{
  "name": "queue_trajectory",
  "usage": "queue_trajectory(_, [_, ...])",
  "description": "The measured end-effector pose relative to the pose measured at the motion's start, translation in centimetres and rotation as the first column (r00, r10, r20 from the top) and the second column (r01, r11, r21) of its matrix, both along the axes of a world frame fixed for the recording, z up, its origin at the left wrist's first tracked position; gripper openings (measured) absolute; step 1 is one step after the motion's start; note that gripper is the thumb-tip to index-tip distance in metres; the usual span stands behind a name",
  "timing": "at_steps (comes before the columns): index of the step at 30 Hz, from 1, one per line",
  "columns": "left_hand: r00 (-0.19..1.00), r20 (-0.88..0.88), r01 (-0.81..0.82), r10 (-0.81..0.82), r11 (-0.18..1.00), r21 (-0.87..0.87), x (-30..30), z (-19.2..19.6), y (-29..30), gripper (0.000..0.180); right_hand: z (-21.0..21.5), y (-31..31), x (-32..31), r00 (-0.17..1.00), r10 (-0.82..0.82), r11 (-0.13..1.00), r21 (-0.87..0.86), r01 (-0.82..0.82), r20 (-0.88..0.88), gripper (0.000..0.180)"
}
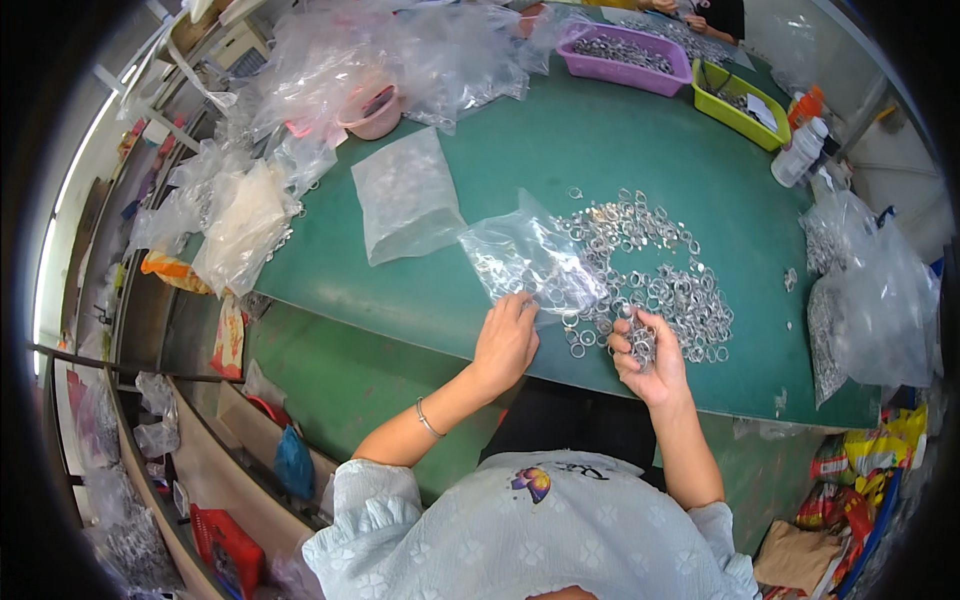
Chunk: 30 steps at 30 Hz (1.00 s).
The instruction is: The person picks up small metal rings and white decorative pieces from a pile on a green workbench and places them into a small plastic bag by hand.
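Observation:
Small silver metal rings (690,305) lie in a loose pile on the green tabletop in front of me. My right hand (655,370) is turned palm up at the near edge of the pile, its fingers curled around a handful of rings (638,345). A clear plastic bag (535,255) lies flat, its right side against the pile. At its near edge the bent fingers of my left hand (507,340) are pressed together on the plastic. Beyond it, to the left, rests a cloudier plastic bag (405,195).
A purple basket (625,75) and a yellow-green basket (738,118) hold metal pieces at the back. Nearby stands a white bottle (800,150). Filled plastic bags (865,290) crowd the right edge. A pink bowl (372,115) sits among bags. Another person's hands (680,12) work at the far end.

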<state>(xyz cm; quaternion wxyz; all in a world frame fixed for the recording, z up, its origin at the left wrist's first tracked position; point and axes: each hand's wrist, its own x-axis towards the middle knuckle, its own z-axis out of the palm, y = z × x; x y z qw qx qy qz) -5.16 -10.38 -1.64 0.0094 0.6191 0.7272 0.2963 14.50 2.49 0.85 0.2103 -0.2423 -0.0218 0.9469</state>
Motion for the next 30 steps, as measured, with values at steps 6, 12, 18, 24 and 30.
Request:
queue_trajectory(6, [0.992, 0.124, -0.046, 0.024, 0.982, 0.184, -1.2, 0.2, 0.1, 0.014, 0.7, -0.4, -1.1, 0.998, 0.032, 0.999, -0.001, -0.032, 0.048, 0.017])
queue_trajectory(12, [0.994, 0.113, -0.021, -0.005, 0.973, 0.232, -0.7, 2.7, 0.0, 0.021, 1.8, -1.2, -3.1, 0.985, 0.167, 0.981, 0.092, -0.170, 0.030, 0.023])
queue_trajectory(18, [0.899, 0.437, -0.082, -0.033, 0.967, 0.242, -0.8, 1.1, 0.5, 0.014, 0.6, -1.3, -4.1, 0.963, 0.242, 0.956, 0.140, -0.257, 0.115, 0.038])
queue_trajectory(24, [0.909, 0.412, -0.101, -0.065, 0.924, 0.369, 0.2, 1.6, 0.6, 0.011, 0.9, -1.5, -4.2, 0.945, 0.281, 0.939, 0.155, -0.307, 0.168, 0.040])
queue_trajectory(30, [0.868, 0.474, -0.094, -0.146, 0.890, 0.446, 1.0, 2.4, 0.8, 0.016, 1.2, -1.2, -4.2, 0.902, 0.333, 0.888, 0.232, -0.398, 0.273, 0.036])
